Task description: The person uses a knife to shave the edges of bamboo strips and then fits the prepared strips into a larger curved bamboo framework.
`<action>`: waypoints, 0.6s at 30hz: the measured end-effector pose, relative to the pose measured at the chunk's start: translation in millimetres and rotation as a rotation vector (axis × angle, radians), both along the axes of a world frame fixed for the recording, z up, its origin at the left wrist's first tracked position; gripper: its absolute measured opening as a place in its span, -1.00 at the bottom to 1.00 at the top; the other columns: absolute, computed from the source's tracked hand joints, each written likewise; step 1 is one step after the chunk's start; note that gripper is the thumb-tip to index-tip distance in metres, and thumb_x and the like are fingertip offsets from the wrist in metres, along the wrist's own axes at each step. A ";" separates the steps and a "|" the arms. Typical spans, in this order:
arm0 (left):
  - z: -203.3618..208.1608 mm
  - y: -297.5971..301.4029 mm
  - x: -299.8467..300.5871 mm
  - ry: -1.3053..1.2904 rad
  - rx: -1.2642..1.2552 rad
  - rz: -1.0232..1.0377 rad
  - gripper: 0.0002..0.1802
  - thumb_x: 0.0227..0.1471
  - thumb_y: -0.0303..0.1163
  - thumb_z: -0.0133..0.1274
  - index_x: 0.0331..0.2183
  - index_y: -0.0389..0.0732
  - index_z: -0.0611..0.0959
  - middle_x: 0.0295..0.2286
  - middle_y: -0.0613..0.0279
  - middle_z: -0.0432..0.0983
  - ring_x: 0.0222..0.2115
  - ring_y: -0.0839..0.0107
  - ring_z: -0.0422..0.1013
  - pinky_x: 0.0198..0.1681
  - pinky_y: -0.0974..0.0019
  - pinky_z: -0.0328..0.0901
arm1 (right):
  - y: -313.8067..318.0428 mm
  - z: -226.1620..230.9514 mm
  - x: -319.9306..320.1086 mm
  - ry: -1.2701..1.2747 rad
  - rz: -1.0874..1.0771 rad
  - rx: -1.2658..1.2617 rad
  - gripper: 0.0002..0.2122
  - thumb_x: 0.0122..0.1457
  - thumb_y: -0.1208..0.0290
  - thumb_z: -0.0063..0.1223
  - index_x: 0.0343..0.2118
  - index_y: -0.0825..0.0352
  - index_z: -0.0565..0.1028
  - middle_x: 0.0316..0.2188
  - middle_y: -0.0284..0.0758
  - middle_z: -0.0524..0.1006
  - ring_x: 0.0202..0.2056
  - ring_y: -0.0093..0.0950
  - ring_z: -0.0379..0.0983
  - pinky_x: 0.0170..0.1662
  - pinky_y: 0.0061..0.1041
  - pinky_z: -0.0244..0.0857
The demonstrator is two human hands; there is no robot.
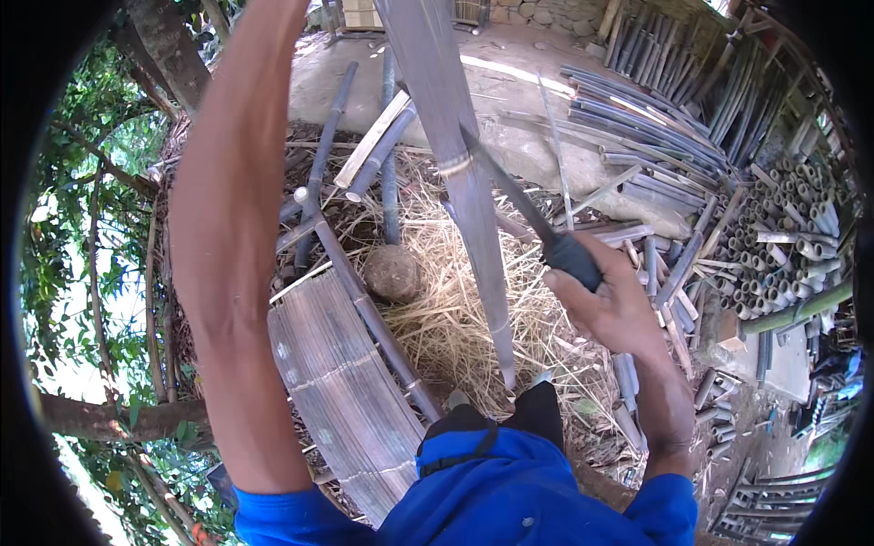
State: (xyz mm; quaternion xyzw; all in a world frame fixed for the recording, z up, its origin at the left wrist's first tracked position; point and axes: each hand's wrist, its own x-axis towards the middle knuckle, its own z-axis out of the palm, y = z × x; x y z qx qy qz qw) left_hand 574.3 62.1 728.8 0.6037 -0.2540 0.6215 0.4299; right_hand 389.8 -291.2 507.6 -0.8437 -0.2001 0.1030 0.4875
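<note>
A long grey-brown length of bamboo [482, 241] stands upright before me, narrowing toward its foot near the ground. It crosses the view from the top edge down to just ahead of my feet, with a pale node ring midway. My right hand [612, 300] is closed round the dark-wrapped handle of a machete [517, 198]. The blade slants up to the left, its far end touching the bamboo just above the node. My left forearm reaches up along the left side; its hand lies beyond the top edge, so its grip is hidden.
Pale shavings [437, 255] cover the ground around a round wood block [392, 273]. A slatted bamboo bench [341, 382] stands at the left. Bamboo poles [637, 118] lie piled at the far right, with stacked short tubes [787, 237] nearer. Trees and branches border the left.
</note>
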 end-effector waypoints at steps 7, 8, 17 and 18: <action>-101.1 -34.7 -18.4 0.776 -0.193 -0.139 -0.68 0.05 -0.23 0.23 -0.34 -0.36 0.71 -0.51 0.12 0.63 -0.53 0.34 0.53 -0.45 0.20 0.40 | 7.0 -39.2 17.6 0.066 0.024 0.054 -0.64 0.28 0.38 0.17 0.05 0.42 0.37 -0.66 -0.53 0.34 -0.71 -0.73 0.24 -0.67 -0.64 0.09; -104.7 -35.7 -17.6 0.780 -0.169 -0.199 -0.71 0.05 -0.26 0.24 -0.35 -0.35 0.71 -0.51 0.14 0.63 -0.52 0.36 0.54 -0.44 0.21 0.41 | 6.7 -37.1 21.8 0.078 0.025 0.047 -0.63 0.28 0.38 0.17 0.05 0.42 0.37 -0.66 -0.52 0.34 -0.71 -0.73 0.24 -0.67 -0.63 0.10; -105.1 -57.8 -1.1 0.783 -0.316 -0.458 -0.74 0.07 -0.36 0.26 -0.31 -0.39 0.67 -0.53 0.16 0.60 -0.56 0.37 0.53 -0.53 0.32 0.41 | -12.9 -30.1 43.9 -0.271 0.087 -0.241 -0.58 0.25 0.24 0.17 0.03 0.45 0.41 -0.42 -0.21 0.53 -0.43 -0.49 0.45 -0.35 -0.43 0.32; -105.3 -60.6 -0.5 0.788 -0.318 -0.449 -0.74 0.07 -0.36 0.26 -0.31 -0.39 0.67 -0.53 0.16 0.60 -0.56 0.37 0.53 -0.53 0.32 0.41 | -17.3 -32.2 49.8 -0.352 0.105 -0.210 -0.59 0.26 0.23 0.17 0.03 0.43 0.42 -0.49 -0.30 0.51 -0.53 -0.59 0.41 -0.47 -0.51 0.28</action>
